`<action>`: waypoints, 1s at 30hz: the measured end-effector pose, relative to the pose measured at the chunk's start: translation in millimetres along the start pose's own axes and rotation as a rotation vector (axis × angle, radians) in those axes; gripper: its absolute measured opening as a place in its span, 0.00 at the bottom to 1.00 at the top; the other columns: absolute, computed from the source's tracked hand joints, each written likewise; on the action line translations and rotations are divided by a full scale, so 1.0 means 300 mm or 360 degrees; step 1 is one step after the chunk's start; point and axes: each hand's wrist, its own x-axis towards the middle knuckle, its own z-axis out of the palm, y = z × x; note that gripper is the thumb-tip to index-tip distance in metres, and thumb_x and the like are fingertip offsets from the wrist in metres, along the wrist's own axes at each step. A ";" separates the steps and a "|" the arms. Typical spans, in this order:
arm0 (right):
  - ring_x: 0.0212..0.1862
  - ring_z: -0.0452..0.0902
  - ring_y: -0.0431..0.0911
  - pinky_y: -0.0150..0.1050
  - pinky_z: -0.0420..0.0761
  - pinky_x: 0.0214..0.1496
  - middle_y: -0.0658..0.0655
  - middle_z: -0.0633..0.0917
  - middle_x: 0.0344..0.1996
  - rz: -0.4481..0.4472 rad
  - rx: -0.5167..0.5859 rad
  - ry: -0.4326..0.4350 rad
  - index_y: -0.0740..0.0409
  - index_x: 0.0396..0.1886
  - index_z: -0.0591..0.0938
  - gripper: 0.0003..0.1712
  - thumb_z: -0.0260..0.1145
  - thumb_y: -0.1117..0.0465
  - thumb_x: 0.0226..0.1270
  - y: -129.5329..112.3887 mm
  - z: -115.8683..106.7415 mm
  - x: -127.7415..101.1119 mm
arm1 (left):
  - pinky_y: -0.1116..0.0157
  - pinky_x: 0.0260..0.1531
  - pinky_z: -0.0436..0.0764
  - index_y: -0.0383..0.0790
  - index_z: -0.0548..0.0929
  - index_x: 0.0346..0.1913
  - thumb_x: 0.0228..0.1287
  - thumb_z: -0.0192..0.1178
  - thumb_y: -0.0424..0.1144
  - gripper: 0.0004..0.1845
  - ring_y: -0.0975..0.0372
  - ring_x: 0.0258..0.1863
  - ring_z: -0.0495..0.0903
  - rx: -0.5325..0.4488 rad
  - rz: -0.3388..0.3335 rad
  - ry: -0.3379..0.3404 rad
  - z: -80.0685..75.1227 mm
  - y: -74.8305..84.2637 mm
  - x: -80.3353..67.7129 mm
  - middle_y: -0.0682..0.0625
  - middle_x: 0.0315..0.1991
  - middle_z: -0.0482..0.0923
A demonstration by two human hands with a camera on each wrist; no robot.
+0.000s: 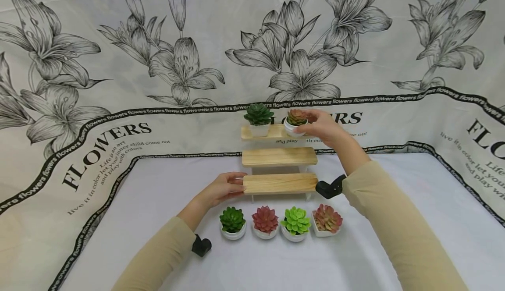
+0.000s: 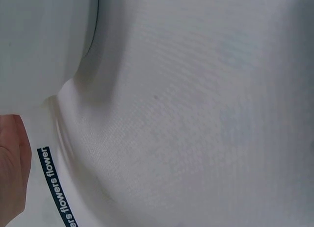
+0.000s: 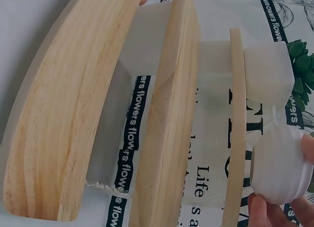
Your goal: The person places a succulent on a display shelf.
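Bare middle tier (image 1: 279, 156), succulents (image 1: 266, 219) blocking front

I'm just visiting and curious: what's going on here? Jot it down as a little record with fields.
Left hand: left hand holds the left end of the lowest shelf
Right hand: right hand grips a reddish-green succulent in a round white pot
Where: at the right part of the top shelf; unclear whether it bears weight there
Neighbour: dark green plant, white pot, same shelf
Front row, left to right: green succulent, red succulent, bright green succulent, pink-green succulent
Backdrop: flower-printed cloth
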 end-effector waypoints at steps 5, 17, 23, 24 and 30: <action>0.62 0.60 0.57 0.48 0.72 0.61 0.69 0.60 0.64 -0.0006 0.0076 -0.0010 0.67 0.70 0.55 0.43 0.65 0.69 0.58 0.002 0.017 0.005 | 0.60 0.50 0.79 0.31 0.68 0.64 0.62 0.56 0.24 0.26 0.58 0.42 0.76 -0.0006 0.0004 -0.0003 0.006 -0.004 -0.004 0.38 0.51 0.72; 0.61 0.61 0.57 0.47 0.72 0.61 0.69 0.59 0.64 0.0052 0.0126 0.0028 0.63 0.72 0.53 0.45 0.66 0.68 0.58 0.013 0.039 0.016 | 0.61 0.50 0.80 0.31 0.68 0.64 0.62 0.56 0.24 0.26 0.57 0.43 0.76 0.0004 0.0009 0.0010 0.020 -0.006 -0.021 0.38 0.52 0.71; 0.63 0.60 0.58 0.47 0.70 0.63 0.69 0.57 0.65 0.0060 0.0160 0.0051 0.62 0.72 0.54 0.45 0.66 0.68 0.59 0.010 0.045 0.014 | 0.61 0.49 0.80 0.31 0.68 0.64 0.62 0.56 0.23 0.26 0.58 0.42 0.76 -0.0005 0.0018 0.0019 0.026 -0.008 -0.028 0.38 0.51 0.71; 0.64 0.58 0.58 0.47 0.70 0.63 0.69 0.57 0.66 0.0062 0.0161 0.0051 0.61 0.72 0.53 0.45 0.66 0.67 0.59 0.011 0.045 0.015 | 0.61 0.49 0.80 0.31 0.68 0.64 0.62 0.56 0.23 0.26 0.58 0.41 0.76 -0.0005 0.0020 0.0020 0.026 -0.009 -0.028 0.38 0.51 0.71; 0.68 0.51 0.59 0.48 0.67 0.66 0.69 0.52 0.69 0.0068 0.0146 0.0050 0.59 0.73 0.52 0.47 0.67 0.66 0.58 0.013 0.046 0.012 | 0.60 0.50 0.80 0.30 0.68 0.64 0.62 0.56 0.23 0.26 0.58 0.42 0.77 -0.0014 0.0031 0.0028 0.025 -0.016 -0.030 0.37 0.51 0.72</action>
